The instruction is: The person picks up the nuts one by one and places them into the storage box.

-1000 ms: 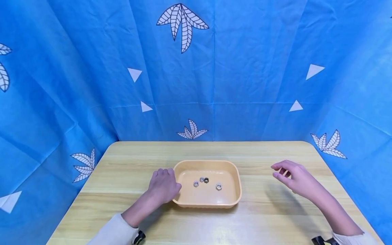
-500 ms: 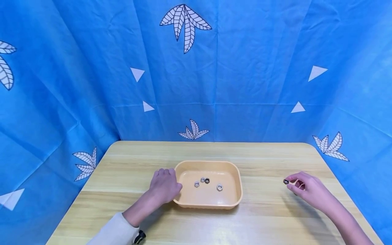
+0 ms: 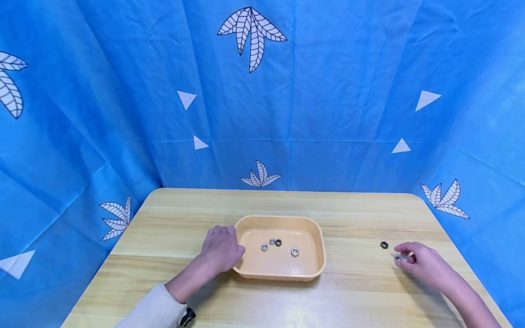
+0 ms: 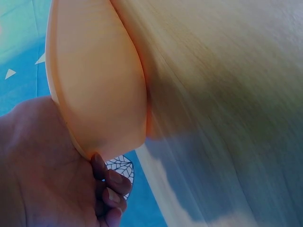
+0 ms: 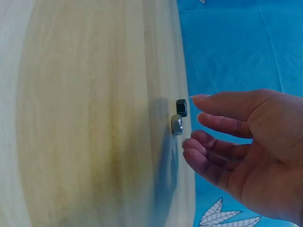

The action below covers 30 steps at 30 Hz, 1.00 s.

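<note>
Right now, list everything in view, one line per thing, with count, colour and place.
Wooden table: one, light wood, fills the foreground.
Shallow orange plastic tray: one, on the table's middle.
Hex nuts in the tray: four; three silver, one dark, loose on its floor.
Hex nuts on the table: two by the right fingertips; one dark, one silver.
Blue cloth backdrop: one, with white leaves and triangles, behind and beside the table.
Left hand: grips the tray's left rim, pale sleeve on the arm.
Right hand: fingers relaxed, holding nothing, beside the two nuts.
</note>
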{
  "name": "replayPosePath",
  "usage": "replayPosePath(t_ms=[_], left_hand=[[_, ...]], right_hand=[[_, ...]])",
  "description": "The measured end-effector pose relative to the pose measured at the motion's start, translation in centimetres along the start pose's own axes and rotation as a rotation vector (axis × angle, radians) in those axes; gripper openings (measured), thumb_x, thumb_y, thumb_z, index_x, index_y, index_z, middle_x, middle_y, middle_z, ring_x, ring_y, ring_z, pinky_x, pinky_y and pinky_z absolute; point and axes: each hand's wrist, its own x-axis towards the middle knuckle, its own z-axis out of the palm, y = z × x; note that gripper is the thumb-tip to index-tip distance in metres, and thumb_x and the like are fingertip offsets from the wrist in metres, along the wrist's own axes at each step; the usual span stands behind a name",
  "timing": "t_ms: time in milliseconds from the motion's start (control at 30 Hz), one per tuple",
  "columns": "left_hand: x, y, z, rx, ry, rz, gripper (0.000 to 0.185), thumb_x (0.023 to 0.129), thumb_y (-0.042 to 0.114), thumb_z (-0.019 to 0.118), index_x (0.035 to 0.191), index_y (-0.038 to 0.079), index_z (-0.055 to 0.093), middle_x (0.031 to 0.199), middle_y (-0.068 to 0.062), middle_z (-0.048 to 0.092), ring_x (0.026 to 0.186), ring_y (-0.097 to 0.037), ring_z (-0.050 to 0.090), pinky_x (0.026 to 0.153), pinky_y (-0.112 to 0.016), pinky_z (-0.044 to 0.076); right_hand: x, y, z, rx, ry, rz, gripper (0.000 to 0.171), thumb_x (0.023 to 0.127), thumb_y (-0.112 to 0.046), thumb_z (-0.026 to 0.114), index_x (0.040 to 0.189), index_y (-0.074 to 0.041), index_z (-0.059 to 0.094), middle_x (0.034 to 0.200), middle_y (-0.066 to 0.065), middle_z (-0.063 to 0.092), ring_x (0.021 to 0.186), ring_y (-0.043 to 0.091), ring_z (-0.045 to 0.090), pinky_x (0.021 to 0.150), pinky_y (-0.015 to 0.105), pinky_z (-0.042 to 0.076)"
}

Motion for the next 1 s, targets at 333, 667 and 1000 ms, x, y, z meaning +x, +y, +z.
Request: replayPosePath(t_ms=[333,667,1000], left_hand=[[0.1,0.1,-0.2,0.018,0.016,0.017,0.032,0.092,0.031,0.056,0.097,0.001,0.052,0.088,-0.011,0.050,0.089,-0.030,0.046,0.089,-0.046,0.038],[-0.1,-0.1,-0.1,0.009,0.013,0.014,0.030,0.092,0.031,0.056,0.095,0.002,0.050,0.085,-0.011,0.048,0.085,-0.029,0.043,0.085,-0.043,0.036],[-0.2,-0.1,0.0,0.014,0.015,0.018,0.029,0.092,0.030,0.055,0.095,0.002,0.051,0.085,-0.011,0.049,0.087,-0.029,0.045,0.086,-0.044,0.037]], right_hand=[[0.4,1.1,0.7,0.008,-0.040,0.028,0.036,0.087,-0.021,0.079,0.114,0.002,0.071,0.092,-0.001,0.070,0.074,-0.005,0.050,0.068,0.024,0.049],[0.6,1.6,1.1,0.035,-0.008,0.039,0.033,0.087,-0.024,0.081,0.110,-0.002,0.074,0.087,-0.004,0.067,0.073,-0.007,0.051,0.068,0.023,0.049],[0.7,1.2,1.0,-0.059,-0.015,0.012,0.014,0.089,-0.020,0.078,0.094,-0.007,0.074,0.082,-0.006,0.069,0.072,-0.001,0.055,0.067,0.025,0.050]])
